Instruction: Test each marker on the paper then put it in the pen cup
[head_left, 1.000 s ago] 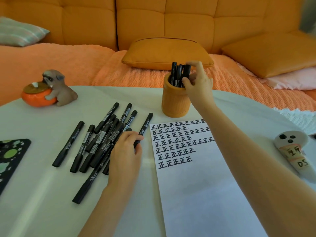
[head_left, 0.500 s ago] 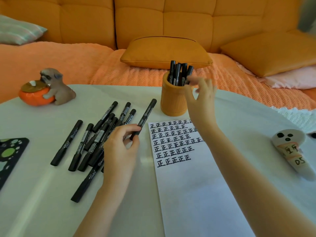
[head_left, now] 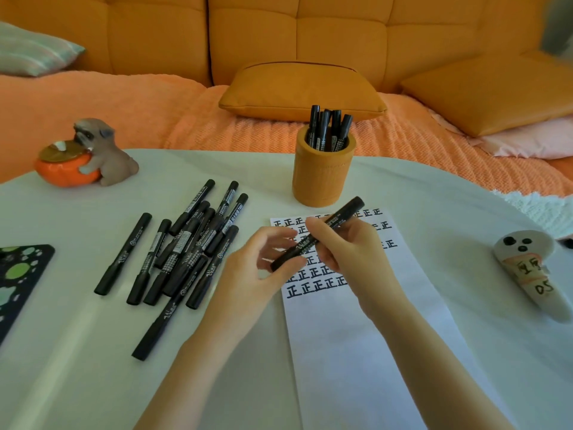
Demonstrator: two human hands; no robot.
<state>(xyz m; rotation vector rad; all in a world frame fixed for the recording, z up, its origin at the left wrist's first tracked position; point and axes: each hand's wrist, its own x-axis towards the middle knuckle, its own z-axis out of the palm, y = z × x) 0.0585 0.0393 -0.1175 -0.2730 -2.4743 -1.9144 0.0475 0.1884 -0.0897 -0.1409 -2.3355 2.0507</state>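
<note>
Head view: I saw both forearms reaching in from the bottom edge and meeting over the top of the paper (head_left: 356,352). The right hand (head_left: 344,246) had its fingers curled round the middle of a black marker (head_left: 321,231), knuckles up. The marker was tilted, with its far end pointing up-right toward the pen cup (head_left: 322,178). It was held above the written rows, just short of the cup.

The left hand (head_left: 248,271) was half-curled, thumb at the marker's lower end. Its fingers were blurred, so I couldn't tell a pinch from a touch.

The loose markers (head_left: 186,246) lay piled on the table (head_left: 77,352) to the left, and more stood upright in the cup.
</note>
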